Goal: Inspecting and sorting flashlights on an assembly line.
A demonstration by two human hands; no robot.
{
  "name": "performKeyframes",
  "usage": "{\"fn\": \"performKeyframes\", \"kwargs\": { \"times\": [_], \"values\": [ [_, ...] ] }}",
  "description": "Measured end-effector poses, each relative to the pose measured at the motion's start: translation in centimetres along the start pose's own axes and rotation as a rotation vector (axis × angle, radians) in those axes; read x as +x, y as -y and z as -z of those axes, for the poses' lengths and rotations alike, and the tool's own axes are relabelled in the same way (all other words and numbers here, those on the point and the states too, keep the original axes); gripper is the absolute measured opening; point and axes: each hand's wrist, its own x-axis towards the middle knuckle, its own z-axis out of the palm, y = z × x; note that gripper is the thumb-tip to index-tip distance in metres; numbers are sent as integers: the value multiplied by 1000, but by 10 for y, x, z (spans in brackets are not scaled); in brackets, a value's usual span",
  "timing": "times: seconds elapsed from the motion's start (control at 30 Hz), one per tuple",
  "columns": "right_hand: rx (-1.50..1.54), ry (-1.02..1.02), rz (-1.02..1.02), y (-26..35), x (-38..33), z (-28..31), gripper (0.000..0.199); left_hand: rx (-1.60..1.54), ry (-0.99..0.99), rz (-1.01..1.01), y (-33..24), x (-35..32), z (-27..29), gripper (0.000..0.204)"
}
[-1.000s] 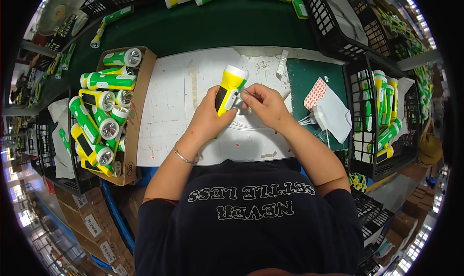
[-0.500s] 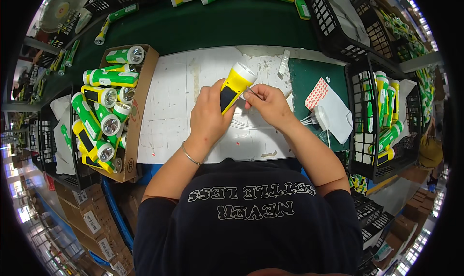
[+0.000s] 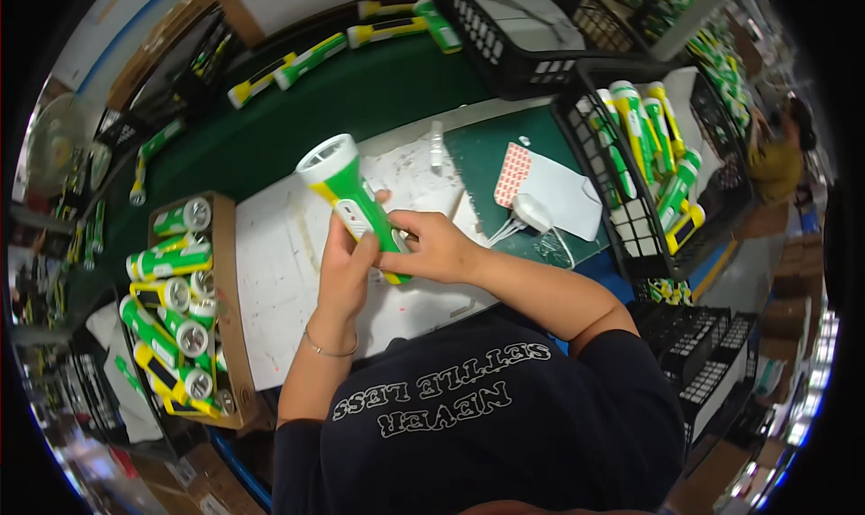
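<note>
A green, yellow and white flashlight is tilted over the white work surface, its round lens end pointing up and to the far left. My left hand is wrapped around its body, with the thumb near a pale switch panel. At the tail end, my right hand has its fingers closed around the flashlight from the right. Part of the tail is hidden by my fingers. A white round-edged plastic piece with cables lies to the right of my right hand.
On my left, a cardboard box holds several flashlights. A black crate on the right holds more. White paper and a red-dotted sticker sheet lie on the green mat. Flashlights line the far green surface.
The flashlight has been turned over, from its dark panel side to its switch side. My right hand has moved from near its head to its tail. The whole view has swung to the right.
</note>
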Motion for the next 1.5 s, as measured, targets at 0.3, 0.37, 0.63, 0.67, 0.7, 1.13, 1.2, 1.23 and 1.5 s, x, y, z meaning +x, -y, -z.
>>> {"fn": "performKeyframes", "kwargs": {
  "times": [0.3, 0.37, 0.63, 0.67, 0.7, 1.13, 1.2, 1.23, 1.5],
  "values": [
    [-1041, -1081, -414, -11, -115, 248, 60, -51, -135, -37, -11, -5, 37, 55],
    [-1115, -937, -620, -26, -128, 270, 64, -57, -120, 48, -5, -5, 41, 50],
    [-1131, -1077, 104, 6, -26, 245, 48, -39, -101, 83, 3, 9, 49, 47],
    [-1019, -976, 159, 7, 6, 234, 48, -47, -113, 90, 4, 10, 50, 47],
    [-1049, -869, 162, 4, 39, 223, 45, -60, -107, 102, 5, 12, 51, 46],
    [-888, -712, -583, -83, 252, 219, 64, -96, -286, 179, 8, 8, 79, 39],
    [-386, -482, -563, -76, 230, 215, 54, -124, -268, 232, 11, 16, 76, 38],
    [-72, -471, -586, -69, 213, 208, 52, -54, -235, 240, 13, 21, 72, 36],
    [-785, -123, -20, 2, 20, 61, 58, -516, -75, 235, 37, 72, 21, 46]
  ]
}}
